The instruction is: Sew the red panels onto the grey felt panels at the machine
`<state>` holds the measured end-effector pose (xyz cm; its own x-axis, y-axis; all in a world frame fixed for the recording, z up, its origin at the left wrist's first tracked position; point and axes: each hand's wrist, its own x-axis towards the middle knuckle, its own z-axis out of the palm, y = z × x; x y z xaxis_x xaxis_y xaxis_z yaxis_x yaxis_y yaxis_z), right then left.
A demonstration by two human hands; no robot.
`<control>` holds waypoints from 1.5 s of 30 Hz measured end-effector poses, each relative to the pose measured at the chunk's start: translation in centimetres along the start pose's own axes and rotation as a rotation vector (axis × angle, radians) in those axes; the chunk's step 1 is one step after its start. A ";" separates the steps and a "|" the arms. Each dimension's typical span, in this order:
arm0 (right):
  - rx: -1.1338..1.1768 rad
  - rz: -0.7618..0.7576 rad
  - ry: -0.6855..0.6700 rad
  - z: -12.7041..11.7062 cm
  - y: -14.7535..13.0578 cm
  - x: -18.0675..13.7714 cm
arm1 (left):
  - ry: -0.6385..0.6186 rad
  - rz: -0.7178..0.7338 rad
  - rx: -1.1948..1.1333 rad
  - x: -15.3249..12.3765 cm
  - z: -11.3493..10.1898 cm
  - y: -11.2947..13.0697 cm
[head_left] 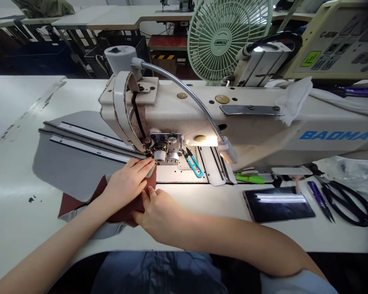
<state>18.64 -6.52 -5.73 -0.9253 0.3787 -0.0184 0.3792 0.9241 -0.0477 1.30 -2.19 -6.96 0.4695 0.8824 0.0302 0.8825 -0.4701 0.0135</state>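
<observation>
A reddish-brown fabric piece (127, 213) with a grey underside lies bunched on the table in front of the sewing machine (178, 110). My left hand (127, 181) rests on it, fingers stretched out flat, their tips close beside the machine's needle area. The needle itself is hidden. Just to the right and nearer to me, my right hand (159, 212) pinches the fabric's right edge between thumb and curled fingers. Blue thread snips (194, 163) lie on the machine bed, right of the presser foot area.
Long grey-and-white strips (88, 148) run left from the needle over a grey board (49, 163). On the right lie a phone (279, 204), a purple pen-like tool (321, 200), black scissors (346, 200) and a green-handled tool (250, 178). A fan (223, 41) stands behind the machine.
</observation>
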 end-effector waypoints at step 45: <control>-0.005 0.059 0.010 0.4 2.3 1.1 | -0.093 -0.043 -0.120 4.1 -1.3 -1.0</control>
<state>18.46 -4.00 -6.30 -0.9013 0.4331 -0.0116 0.4332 0.9003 -0.0418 2.30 1.91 -5.57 0.4365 0.8973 -0.0657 0.8951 -0.4257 0.1323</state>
